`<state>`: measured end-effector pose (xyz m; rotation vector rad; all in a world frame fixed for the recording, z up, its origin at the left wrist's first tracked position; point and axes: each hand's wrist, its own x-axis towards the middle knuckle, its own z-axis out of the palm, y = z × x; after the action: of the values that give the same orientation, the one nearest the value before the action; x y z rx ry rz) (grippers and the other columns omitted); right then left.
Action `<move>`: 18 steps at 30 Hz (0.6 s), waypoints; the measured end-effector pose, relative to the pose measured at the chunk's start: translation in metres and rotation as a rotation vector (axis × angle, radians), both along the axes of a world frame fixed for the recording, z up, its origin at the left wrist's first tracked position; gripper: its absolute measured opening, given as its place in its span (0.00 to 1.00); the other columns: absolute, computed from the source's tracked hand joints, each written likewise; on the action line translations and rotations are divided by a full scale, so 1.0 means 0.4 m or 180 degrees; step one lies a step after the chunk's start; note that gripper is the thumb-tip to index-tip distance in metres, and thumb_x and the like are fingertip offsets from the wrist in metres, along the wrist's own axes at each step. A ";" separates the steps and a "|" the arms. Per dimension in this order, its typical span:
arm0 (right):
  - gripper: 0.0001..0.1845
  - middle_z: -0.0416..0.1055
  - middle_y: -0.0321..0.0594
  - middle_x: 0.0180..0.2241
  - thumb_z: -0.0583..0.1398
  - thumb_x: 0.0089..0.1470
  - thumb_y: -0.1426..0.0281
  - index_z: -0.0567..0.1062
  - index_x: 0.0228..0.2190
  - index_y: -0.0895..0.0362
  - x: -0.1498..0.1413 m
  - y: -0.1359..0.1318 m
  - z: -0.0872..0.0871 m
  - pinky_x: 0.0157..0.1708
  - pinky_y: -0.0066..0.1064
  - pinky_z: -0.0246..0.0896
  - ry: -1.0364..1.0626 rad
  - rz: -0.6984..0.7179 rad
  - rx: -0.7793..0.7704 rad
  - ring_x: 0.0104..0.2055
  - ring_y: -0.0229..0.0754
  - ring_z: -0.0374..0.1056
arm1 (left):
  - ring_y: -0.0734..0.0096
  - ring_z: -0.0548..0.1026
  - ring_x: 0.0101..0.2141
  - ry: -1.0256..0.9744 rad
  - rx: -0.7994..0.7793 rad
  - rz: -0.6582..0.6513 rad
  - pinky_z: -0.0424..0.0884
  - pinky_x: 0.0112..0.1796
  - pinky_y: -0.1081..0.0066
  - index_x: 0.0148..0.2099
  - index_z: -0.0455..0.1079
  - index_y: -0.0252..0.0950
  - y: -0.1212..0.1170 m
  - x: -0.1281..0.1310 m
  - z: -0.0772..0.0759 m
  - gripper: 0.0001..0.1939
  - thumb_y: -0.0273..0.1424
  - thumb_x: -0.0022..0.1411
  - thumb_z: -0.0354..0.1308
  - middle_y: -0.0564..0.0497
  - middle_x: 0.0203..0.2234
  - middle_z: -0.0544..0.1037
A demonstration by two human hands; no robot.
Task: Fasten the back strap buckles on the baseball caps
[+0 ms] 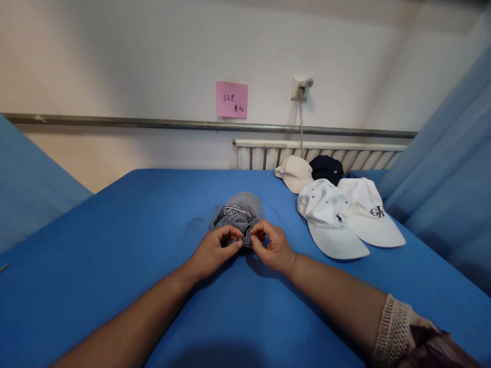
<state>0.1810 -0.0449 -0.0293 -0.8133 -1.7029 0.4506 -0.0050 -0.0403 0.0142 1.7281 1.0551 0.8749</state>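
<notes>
A grey baseball cap (238,210) with white lettering lies on the blue table, its brim pointing away from me. At the near side of the cap, my left hand (217,249) pinches the cap's back strap between thumb and fingers. My right hand (273,247) is closed on the same strap from the right, thumb and fingertips pinched together. Between both sets of fingertips the strap (247,239) shows only in part. Whether a buckle sits there is too small to tell.
To the right rest a white cap with a small dark emblem (326,212), a white cap with dark letters (370,214), a beige cap (295,173) and a navy cap (327,168). Behind the blue table (95,245) are a radiator (264,157) and a wall rail (161,123). Blue curtains (445,168) flank it.
</notes>
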 end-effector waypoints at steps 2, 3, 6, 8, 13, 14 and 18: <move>0.05 0.69 0.34 0.26 0.57 0.52 0.74 0.70 0.33 0.54 -0.001 -0.004 0.003 0.28 0.28 0.61 -0.0059 0.0042 0.0044 0.26 0.36 0.64 | 0.71 0.72 0.30 0.0209 0.0093 0.0035 0.70 0.31 0.70 0.35 0.72 0.35 0.002 0.000 -0.001 0.09 0.35 0.55 0.62 0.52 0.28 0.76; 0.05 0.68 0.34 0.26 0.56 0.52 0.75 0.69 0.32 0.54 -0.001 -0.006 0.004 0.28 0.28 0.61 -0.0087 0.0061 0.0066 0.26 0.36 0.64 | 0.70 0.72 0.29 0.0342 0.0163 0.0045 0.70 0.32 0.70 0.35 0.72 0.35 0.002 -0.001 0.000 0.08 0.35 0.55 0.61 0.52 0.28 0.76; 0.06 0.68 0.34 0.26 0.56 0.52 0.75 0.70 0.32 0.54 0.002 -0.010 0.007 0.29 0.29 0.60 -0.0162 0.0117 0.0093 0.26 0.37 0.64 | 0.70 0.72 0.30 0.0696 0.0394 -0.0004 0.69 0.33 0.69 0.34 0.73 0.35 -0.002 -0.004 0.005 0.07 0.34 0.56 0.59 0.52 0.27 0.77; 0.06 0.69 0.34 0.26 0.56 0.53 0.75 0.70 0.34 0.54 0.005 -0.009 0.009 0.30 0.29 0.61 -0.0170 0.0153 0.0077 0.27 0.37 0.65 | 0.69 0.73 0.30 0.0804 0.0496 -0.0066 0.69 0.34 0.69 0.34 0.73 0.36 -0.005 -0.005 0.011 0.06 0.33 0.56 0.58 0.53 0.27 0.77; 0.08 0.71 0.38 0.32 0.54 0.58 0.73 0.72 0.38 0.54 0.012 -0.002 0.011 0.34 0.30 0.64 -0.0026 0.0158 0.0050 0.32 0.38 0.68 | 0.69 0.72 0.29 0.0877 0.0552 -0.0165 0.68 0.33 0.70 0.32 0.73 0.36 -0.010 -0.009 0.020 0.06 0.32 0.57 0.58 0.53 0.26 0.77; 0.08 0.71 0.38 0.33 0.54 0.59 0.73 0.72 0.39 0.54 0.012 -0.001 0.011 0.34 0.30 0.64 -0.0018 0.0191 0.0047 0.32 0.38 0.68 | 0.69 0.72 0.29 0.0903 0.0557 -0.0197 0.67 0.33 0.70 0.32 0.73 0.36 -0.011 -0.010 0.021 0.05 0.32 0.57 0.58 0.53 0.26 0.76; 0.11 0.71 0.40 0.37 0.56 0.57 0.75 0.73 0.42 0.54 0.010 0.002 0.007 0.32 0.29 0.64 -0.0103 0.0462 0.0085 0.33 0.38 0.68 | 0.69 0.71 0.30 0.0895 0.0468 -0.0370 0.67 0.34 0.69 0.33 0.73 0.36 -0.012 -0.013 0.023 0.06 0.32 0.58 0.57 0.52 0.27 0.76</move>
<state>0.1851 -0.0441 -0.0264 -0.6833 -1.8018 0.5147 -0.0101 -0.0450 0.0234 2.0590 1.0796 0.6626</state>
